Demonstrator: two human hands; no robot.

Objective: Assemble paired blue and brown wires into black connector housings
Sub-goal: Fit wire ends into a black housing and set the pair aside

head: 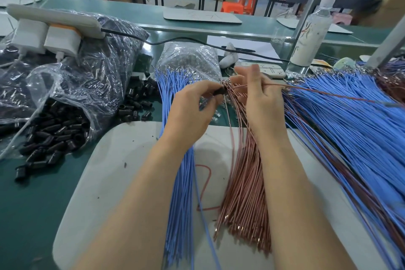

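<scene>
My left hand (192, 105) pinches a small black connector housing (219, 91) between thumb and fingers. My right hand (256, 96) holds a brown wire (311, 91) that runs off to the right, its near end at the housing's mouth. A bundle of blue wires (180, 193) lies under my left forearm on the grey mat (114, 171). A bundle of brown wires (243, 193) lies between my arms. Loose black housings (52, 136) spill from a clear bag on the left.
A large fan of blue and brown wires (350, 129) covers the right side. A bag of small parts (188, 59) stands behind my hands. A white power strip (54, 22) rests on dark bags at left. A white bottle (311, 35) stands by a metal post.
</scene>
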